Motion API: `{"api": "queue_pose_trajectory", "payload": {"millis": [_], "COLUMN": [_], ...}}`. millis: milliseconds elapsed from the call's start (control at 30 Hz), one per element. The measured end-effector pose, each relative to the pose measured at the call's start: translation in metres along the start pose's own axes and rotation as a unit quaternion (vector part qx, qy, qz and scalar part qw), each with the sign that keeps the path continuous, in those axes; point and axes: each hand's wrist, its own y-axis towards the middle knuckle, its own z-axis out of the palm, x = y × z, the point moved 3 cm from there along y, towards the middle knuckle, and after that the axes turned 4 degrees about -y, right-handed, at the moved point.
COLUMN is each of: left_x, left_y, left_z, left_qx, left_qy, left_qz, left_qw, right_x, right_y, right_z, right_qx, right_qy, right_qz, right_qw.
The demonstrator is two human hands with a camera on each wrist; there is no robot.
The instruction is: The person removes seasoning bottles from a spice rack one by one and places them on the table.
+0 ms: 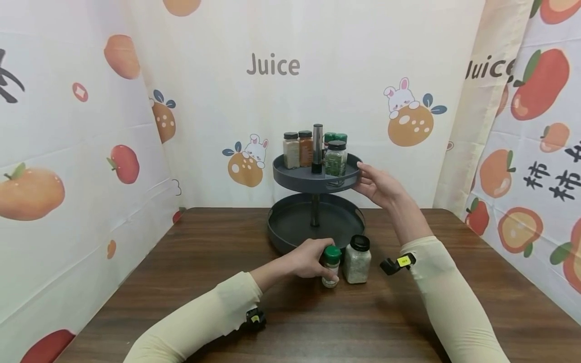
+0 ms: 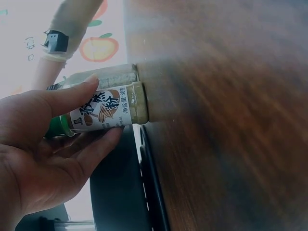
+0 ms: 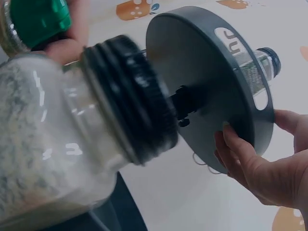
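My left hand [image 1: 310, 259] holds a small spice bottle with a green cap [image 1: 332, 255], thumb on one side and fingers on the other. Its white label [image 2: 102, 109] shows in the left wrist view; whether its base touches the table I cannot tell. Just right of it stands a larger clear jar with a black lid [image 1: 357, 262], filled with pale flakes. My right hand [image 1: 379, 185] grips the rim of the upper tier [image 1: 295, 180] of a dark two-tier turntable rack, its fingers under the edge. Below, the lower tier [image 1: 290, 227] is bare on its visible floor.
On the upper tier stand a pale-filled jar [image 1: 291, 151], an orange-brown spice jar [image 1: 305, 149], a green herb jar [image 1: 336, 161] and green-capped bottles [image 1: 341, 137] behind. A metal post [image 1: 317, 146] rises through the rack. Patterned curtains [image 1: 272, 101] enclose the wooden table [image 1: 218, 252].
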Motion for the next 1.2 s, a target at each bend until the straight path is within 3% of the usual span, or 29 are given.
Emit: {"api": "queue_pose_trajectory", "payload": {"millis": [333, 767, 1200], "left_x": [-0.001, -0.006, -0.006], "left_y": [0.0, 0.002, 0.002], "left_z": [0.001, 0.0, 0.001], "left_qx": [-0.006, -0.029, -0.021], "left_qy": [0.009, 0.036, 0.041], "left_qz": [0.004, -0.002, -0.014], "left_qw": [0.9999, 0.9989, 0.9988], "right_x": [-0.006, 0.001, 0.003], "right_y": [0.007, 0.0, -0.004], "right_z": [-0.002, 0.0, 0.001], "right_qx": [-0.016, 0.016, 0.027], "right_qy": [0.001, 0.007, 0.003], "right_qz": [-0.012, 0.006, 0.027], "right_qw": [1.0, 1.0, 0.999]}}
